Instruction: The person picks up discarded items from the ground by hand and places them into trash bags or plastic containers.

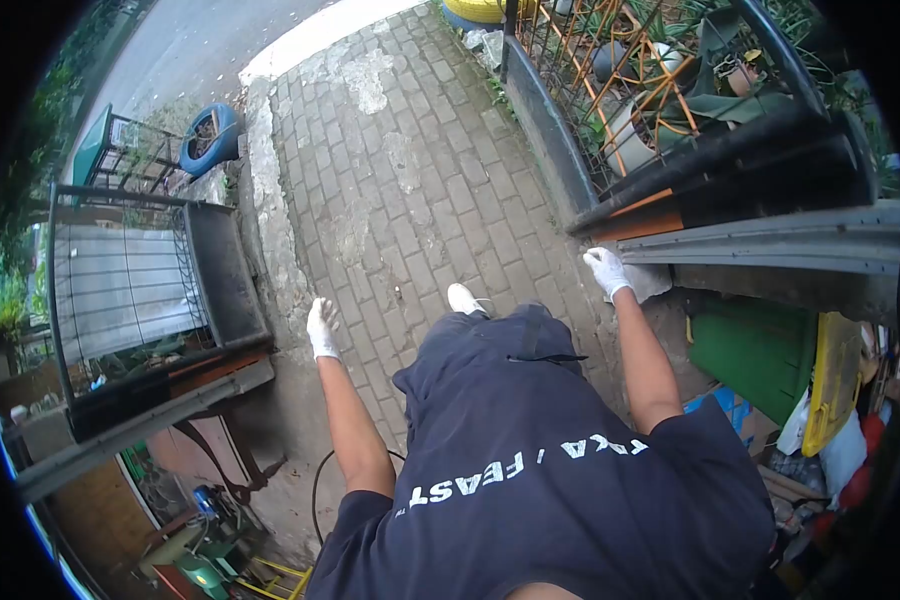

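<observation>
My left hand (321, 328), in a white glove, hangs out to the side over the paving with nothing in it. Its fingers are partly spread. On the other side my right hand (607, 272), gloved in white too, has its fingers curled in, with nothing showing in them. In this view it overlaps the paving close to the near end of the right-hand metal gate rail (760, 240). Below my dark shorts a white shoe (465, 299) shows on the brick paving (400, 200).
Left stands a black metal gate frame (220, 265) with wire mesh, and beyond it a blue tire (209, 138). On the right, potted plants sit behind an orange wire fence (660, 90). A green bin (750, 350) and clutter lie near my right side; a green machine (208, 572) is lower left.
</observation>
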Demonstrator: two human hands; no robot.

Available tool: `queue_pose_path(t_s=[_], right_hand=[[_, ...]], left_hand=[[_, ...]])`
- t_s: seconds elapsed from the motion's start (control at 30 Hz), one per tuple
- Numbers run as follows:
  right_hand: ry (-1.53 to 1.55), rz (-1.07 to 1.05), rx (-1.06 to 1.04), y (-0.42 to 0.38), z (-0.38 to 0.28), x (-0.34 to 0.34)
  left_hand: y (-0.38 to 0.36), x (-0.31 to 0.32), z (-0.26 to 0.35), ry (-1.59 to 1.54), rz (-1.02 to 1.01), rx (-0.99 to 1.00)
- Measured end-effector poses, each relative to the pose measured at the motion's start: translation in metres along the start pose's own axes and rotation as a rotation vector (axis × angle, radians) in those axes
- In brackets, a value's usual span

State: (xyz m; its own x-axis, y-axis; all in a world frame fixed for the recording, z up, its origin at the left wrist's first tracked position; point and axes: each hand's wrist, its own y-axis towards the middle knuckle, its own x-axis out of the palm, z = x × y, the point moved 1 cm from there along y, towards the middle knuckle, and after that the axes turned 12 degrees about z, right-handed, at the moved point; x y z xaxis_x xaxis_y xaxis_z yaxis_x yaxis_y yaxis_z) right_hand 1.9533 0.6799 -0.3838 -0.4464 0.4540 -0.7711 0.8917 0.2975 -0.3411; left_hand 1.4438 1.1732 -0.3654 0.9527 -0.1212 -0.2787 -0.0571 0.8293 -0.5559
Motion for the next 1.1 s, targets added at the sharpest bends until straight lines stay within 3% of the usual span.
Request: queue_pose_path(t_s=[0.13,0.23,0.37,0.43,0.5,0.6,0.67,0.7,0.77,0.87,0.93,1.03,1.1], right_hand=[[0.198,0.056,-0.034,0.069,-0.137,0.026],[0.281,0.09,0.049,0.146,-0.187,0.063],[0.005,-0.047,0.255,0.253,-0.203,0.146],[-0.236,-0.232,0.333,0.321,-0.181,0.206],[-0.316,-0.278,0.51,0.375,-0.208,0.239],[-0.094,-0.226,0.583,0.446,-0.333,0.239],[0.005,-0.072,0.435,0.517,-0.407,0.244],[0.013,-0.05,0.446,0.548,-0.454,0.233],[0.25,0.031,0.434,0.615,-0.563,0.213],[0.301,0.164,0.349,0.736,-0.641,0.229],[0.288,0.237,0.323,0.813,-0.699,0.245],[0.326,0.266,0.395,0.931,-0.722,0.313],[0.071,0.088,0.488,0.977,-0.759,0.335]], left_hand=[[0.111,0.141,0.172,0.216,-0.274,0.213],[0.181,0.241,0.312,0.44,-0.435,0.587],[0.296,0.335,0.429,0.435,-0.467,0.685],[0.364,0.357,0.455,0.471,-0.431,0.566],[0.469,0.352,0.443,0.551,-0.331,0.467],[0.615,0.277,0.377,0.792,-0.357,0.205],[0.6,0.245,0.403,1.05,-0.235,-0.316],[0.631,0.213,0.382,1.017,-0.22,-0.559],[0.632,0.213,0.441,1.148,-0.209,-0.724],[0.714,0.247,0.524,1.076,-0.144,-0.736],[0.811,0.3,0.577,1.039,-0.107,-0.672],[0.995,0.429,0.671,1.011,-0.081,-0.452],[1.112,0.541,0.747,1.029,-0.095,-0.203]])
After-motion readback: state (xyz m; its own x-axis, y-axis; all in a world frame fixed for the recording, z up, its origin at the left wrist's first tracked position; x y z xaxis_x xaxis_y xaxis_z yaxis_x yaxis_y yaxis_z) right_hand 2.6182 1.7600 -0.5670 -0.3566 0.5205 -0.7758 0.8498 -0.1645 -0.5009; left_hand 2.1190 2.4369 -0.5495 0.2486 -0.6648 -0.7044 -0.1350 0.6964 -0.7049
